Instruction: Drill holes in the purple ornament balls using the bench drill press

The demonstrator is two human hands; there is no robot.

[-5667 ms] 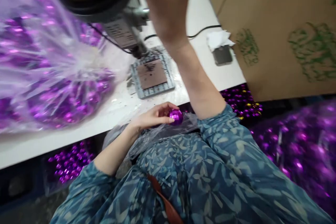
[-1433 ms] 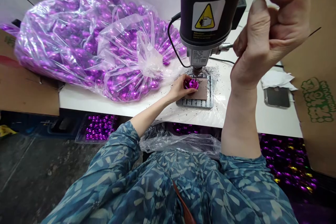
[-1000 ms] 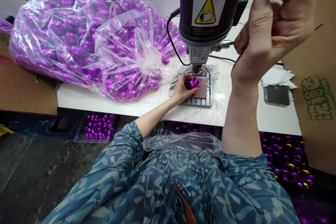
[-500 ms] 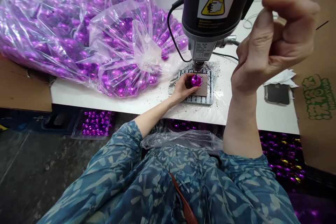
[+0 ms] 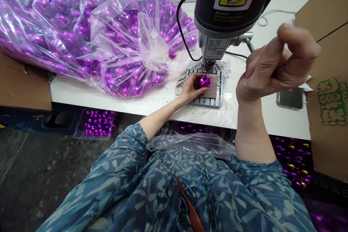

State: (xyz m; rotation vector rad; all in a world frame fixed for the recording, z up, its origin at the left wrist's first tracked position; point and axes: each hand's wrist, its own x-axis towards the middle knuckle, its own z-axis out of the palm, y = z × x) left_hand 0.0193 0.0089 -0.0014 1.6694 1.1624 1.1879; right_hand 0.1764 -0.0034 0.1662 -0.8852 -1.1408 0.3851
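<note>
A shiny purple faceted ball sits on a flat brown board atop the slotted metal base of a small bench drill press. Thumb and fingers of my left hand close around the ball from the left. The drill's chuck is right above it, and the bit meets the top of the ball. To the right of the motor my right hand is curled round the end of the feed lever; the fingers hide most of that lever.
A big clear bag of purple balls covers the left of the white table. Dark shavings lie around the base. At right are a phone and a cardboard box. A clear tray of purple pieces sits below the table.
My right hand has moved lower, with its fingers still curled. My left hand keeps hold of the ball in the same place on the board. The whole view has shifted slightly.
</note>
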